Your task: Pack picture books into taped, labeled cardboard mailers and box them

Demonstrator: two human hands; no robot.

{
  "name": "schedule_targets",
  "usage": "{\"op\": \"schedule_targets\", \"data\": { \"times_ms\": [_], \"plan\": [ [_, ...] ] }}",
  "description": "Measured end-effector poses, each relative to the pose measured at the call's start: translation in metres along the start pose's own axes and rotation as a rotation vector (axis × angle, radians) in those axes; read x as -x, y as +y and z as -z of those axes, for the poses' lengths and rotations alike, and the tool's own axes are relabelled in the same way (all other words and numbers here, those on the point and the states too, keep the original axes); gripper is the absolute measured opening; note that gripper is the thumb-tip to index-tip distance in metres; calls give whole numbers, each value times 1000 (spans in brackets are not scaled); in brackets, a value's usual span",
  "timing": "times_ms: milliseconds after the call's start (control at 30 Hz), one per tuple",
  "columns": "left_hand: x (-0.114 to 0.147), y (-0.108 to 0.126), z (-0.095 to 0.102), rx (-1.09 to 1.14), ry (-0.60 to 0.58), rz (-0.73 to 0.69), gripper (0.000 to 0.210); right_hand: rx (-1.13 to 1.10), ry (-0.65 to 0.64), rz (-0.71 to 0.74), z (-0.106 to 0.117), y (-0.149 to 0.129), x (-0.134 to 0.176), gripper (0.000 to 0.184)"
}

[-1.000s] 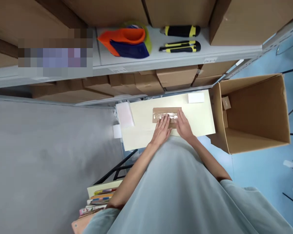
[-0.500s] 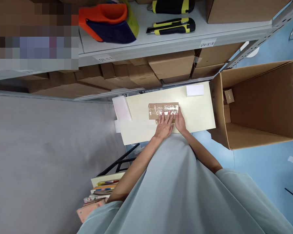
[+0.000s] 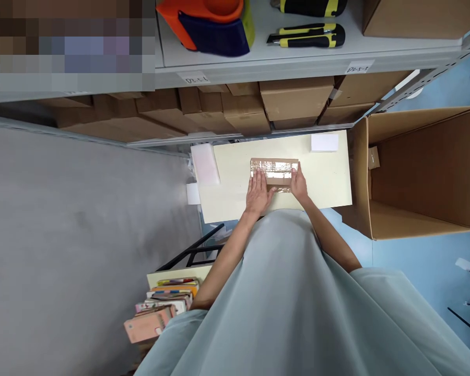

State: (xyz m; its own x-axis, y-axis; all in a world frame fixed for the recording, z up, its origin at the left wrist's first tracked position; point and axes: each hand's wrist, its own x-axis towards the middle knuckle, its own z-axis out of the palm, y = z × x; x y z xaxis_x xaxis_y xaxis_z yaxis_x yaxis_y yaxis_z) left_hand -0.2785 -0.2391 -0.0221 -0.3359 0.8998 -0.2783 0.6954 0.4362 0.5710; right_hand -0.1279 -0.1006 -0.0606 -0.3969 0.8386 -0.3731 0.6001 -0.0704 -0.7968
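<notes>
While the taped package (image 3: 279,173) lies on the worktop (image 3: 329,180), its top is touched by the flattened left hand (image 3: 258,193), one end by the straight-fingered right hand (image 3: 299,184). It is judged light, stiff, tape-slick, best gripped by both ends

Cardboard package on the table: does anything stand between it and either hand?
Nothing visible does. The left hand lies on the left part of the cardboard package; the right hand is against its right end. The white box sits apart, farther back to the right.

The cardboard package (image 3: 279,181) wears glossy tape (image 3: 278,166); the tabletop (image 3: 325,180) looks smooth, matt.
</notes>
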Motion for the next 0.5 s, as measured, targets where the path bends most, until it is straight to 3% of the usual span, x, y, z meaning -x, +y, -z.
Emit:
{"op": "schedule_targets", "data": {
  "times_ms": [100, 267, 500],
  "plan": [
    [-1, -4, -1, 24, 20, 20, 95, 90, 48, -7, 2, -4, 1, 94],
    [1, 2, -4, 6, -29, -60, 84, 294, 120, 89, -7, -18, 12, 111],
    [4, -20, 16, 44, -65, -105, 86, 152, 69, 12, -1, -18, 10, 94]
  ]
}}
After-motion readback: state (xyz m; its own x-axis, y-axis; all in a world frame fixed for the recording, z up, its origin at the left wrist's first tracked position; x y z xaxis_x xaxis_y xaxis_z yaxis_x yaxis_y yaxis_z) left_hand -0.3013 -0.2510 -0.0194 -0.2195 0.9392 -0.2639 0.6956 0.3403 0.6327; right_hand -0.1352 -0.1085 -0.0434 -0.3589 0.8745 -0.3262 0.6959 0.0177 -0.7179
